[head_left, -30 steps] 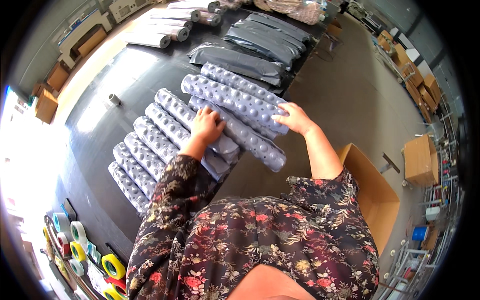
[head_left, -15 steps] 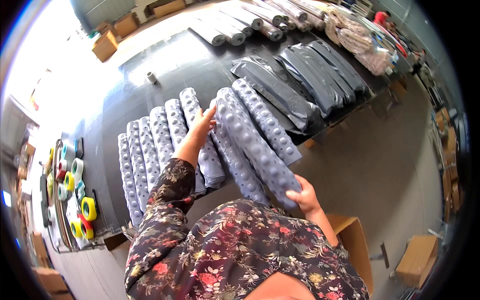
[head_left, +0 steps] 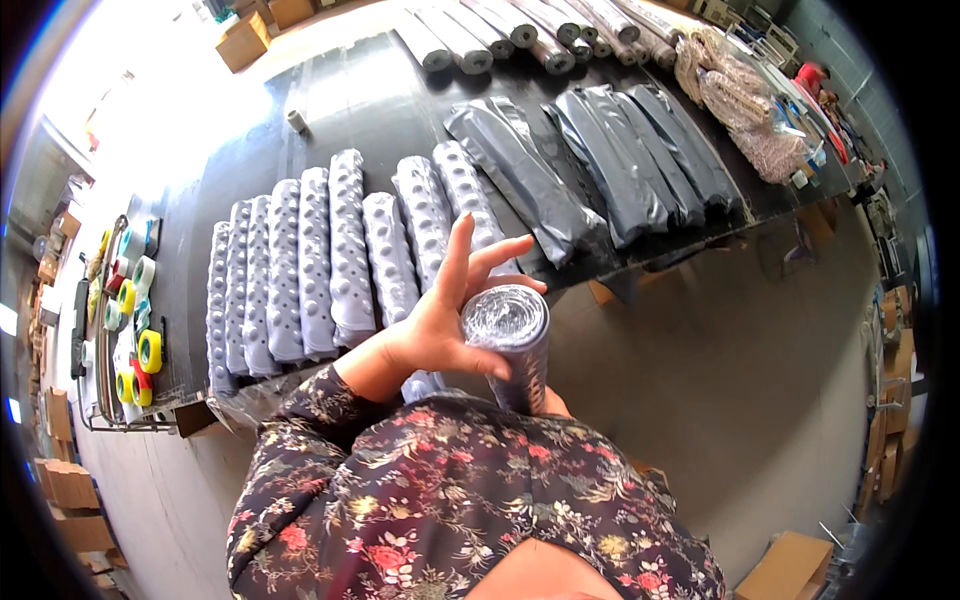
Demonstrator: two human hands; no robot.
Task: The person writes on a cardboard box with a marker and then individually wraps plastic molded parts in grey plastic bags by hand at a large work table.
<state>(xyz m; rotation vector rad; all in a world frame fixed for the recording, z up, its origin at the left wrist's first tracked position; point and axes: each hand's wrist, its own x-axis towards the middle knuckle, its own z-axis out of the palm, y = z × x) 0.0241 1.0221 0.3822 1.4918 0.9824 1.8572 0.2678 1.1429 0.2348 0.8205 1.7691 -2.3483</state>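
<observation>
A rolled grey-blue mat with a clear plastic wrap stands nearly upright close to my chest, its coiled end facing up. Around that upper end is my left hand, fingers spread and thumb against the roll's side. Most of my right hand is hidden behind the lower part of this roll, which it supports; its fingers do not show. Beyond my left hand, several more bumpy rolled mats lie side by side on the black table.
Dark grey plastic-wrapped packages lie to the right of the mats. Long rolls line the far edge, beside a pinkish bundle. Tape rolls sit at left. A cardboard box stands lower right. Another person is far off.
The rolled mat has come off the row and turned from slanting to upright before my chest. My left hand moved from the row to its upper end.
</observation>
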